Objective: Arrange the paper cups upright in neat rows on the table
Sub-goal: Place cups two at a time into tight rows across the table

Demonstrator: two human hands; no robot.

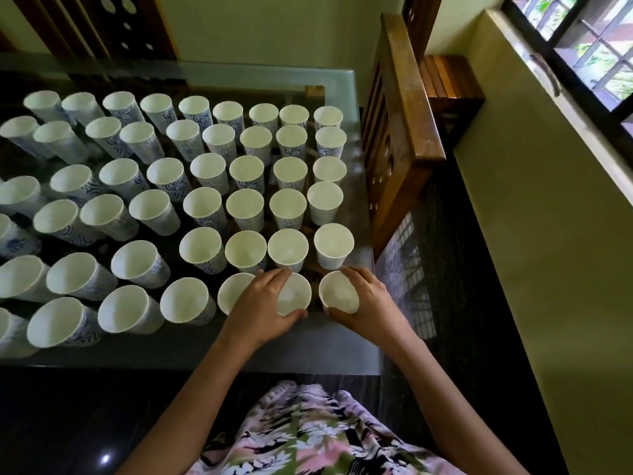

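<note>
Several white paper cups with blue patterns stand upright in rows across the glass table [191, 351]. In the nearest row, my left hand [260, 303] grips a cup [294, 296], with fingers over its far rim and thumb at its near side. Just to the right, my right hand [370, 303] grips the end cup [337, 293] of that row, fingers round its right side and thumb under its near rim. Both cups stand on the table near its front right corner. Another cup [233, 293] is partly hidden behind my left hand.
A wooden chair [400, 138] stands tight against the table's right edge. Beyond it are a wooden stool [448, 80] and a wall with a barred window [589, 46]. The table's front edge runs just below my wrists, above a dark floor.
</note>
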